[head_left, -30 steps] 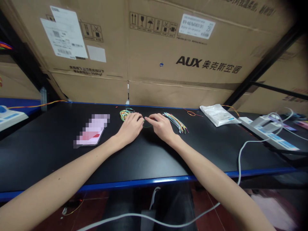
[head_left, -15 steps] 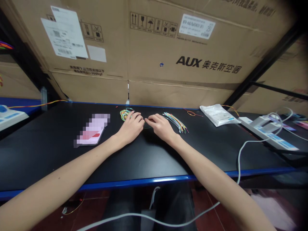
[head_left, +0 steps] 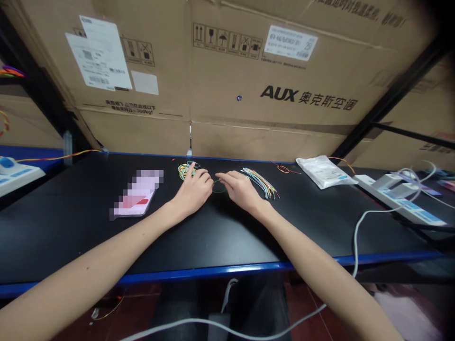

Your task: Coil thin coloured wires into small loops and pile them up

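Observation:
Between my two hands runs a thin green wire, curved in a small loop just over the black tabletop. My left hand pinches one part of it, its index finger raised. My right hand grips the wire with thumb and fingertips pressed together. Behind my left hand lies a pile of coiled coloured wires, partly hidden by the fingers. To the right of my right hand, a bundle of straightened coloured wires is spread on the table.
A phone with a blurred screen lies at left. Toward the back right are an orange wire loop, a white plastic packet and a power strip with a grey cable. A large cardboard box stands behind the table.
My left index finger has lifted, and the right fingers have straightened a little. More of the green wire loop shows between my hands. The view has shifted slightly.

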The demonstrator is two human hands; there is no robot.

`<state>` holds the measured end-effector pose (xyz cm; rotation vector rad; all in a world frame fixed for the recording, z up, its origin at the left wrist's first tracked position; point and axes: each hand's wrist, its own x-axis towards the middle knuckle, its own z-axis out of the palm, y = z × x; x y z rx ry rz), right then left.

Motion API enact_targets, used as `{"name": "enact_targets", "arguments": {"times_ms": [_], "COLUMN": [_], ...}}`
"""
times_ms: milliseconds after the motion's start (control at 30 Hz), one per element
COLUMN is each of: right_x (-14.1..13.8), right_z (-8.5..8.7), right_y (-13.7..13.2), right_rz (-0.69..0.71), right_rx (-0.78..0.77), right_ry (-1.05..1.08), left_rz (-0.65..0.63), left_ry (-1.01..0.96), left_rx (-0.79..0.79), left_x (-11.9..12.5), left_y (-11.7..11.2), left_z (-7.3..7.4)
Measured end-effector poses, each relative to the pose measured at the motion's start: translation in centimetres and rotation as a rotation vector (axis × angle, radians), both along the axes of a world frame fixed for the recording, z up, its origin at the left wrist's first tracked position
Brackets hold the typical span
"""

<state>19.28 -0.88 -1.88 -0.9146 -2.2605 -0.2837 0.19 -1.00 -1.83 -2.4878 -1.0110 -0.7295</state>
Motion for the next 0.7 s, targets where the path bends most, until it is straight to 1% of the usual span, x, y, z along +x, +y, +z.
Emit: {"name": "enact_targets", "arguments": {"times_ms": [100, 267, 333, 400, 433, 500, 567, 700], "right_x": [0.2, -0.2, -0.3, -0.4, -0.5, -0.5, -0.7, -1.0], "right_z": [0.1, -0.1, -0.1, 0.0, 0.0, 0.0, 0.0, -0.1], "right_y": [0.2, 0.3, 0.2, 0.1, 0.0, 0.0, -0.1, 0.0], "right_rz": [0.039, 0.064, 0.058, 0.056, 0.059, 0.066, 0.069, 0.038], "right_rx": [-0.066, -0.187, -0.212, -0.219, -0.22, -0.222, -0.237, -0.337], "right_ry": [0.121, 0.306, 0.36, 0.394, 0.402, 0.416, 0.448, 0.569], "left_rz": [-0.013, -0.018, -0.042, -0.073, -0.077, -0.067, -0.054, -0.049], "left_ry": [-0.099, -0.449, -0.581, -0.683, -0.718, -0.752, -0.751, -0.72], "left_rx": [-0.099, -0.421, -0.55, -0.651, -0.678, -0.68, -0.634, -0.526], "left_x": [0.0, 0.3, 0.6, 0.8, 0.8, 0.8, 0.7, 0.6], "left_y": [0.0, 0.2, 0.1, 0.0, 0.0, -0.1, -0.2, -0.5], "left_z": [0.0, -0.1, 0.0, 0.0, 0.1, 0.2, 0.3, 0.6]}}
